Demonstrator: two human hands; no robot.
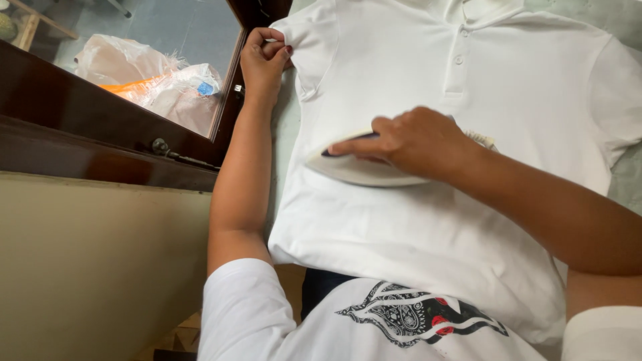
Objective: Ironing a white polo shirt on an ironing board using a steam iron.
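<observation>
A white polo shirt lies flat in front of me, buttoned collar at the top. My right hand is shut on the handle of a white clothes iron, which rests on the shirt's chest. My left hand pinches the hem of the shirt's left sleeve at the upper left, holding it taut. The iron's rear and cord are hidden by my hand.
A dark wooden window frame runs along the left, with a latch. Through the glass lie plastic bags. A cream wall is below. Grey-green cloth shows at the right edge.
</observation>
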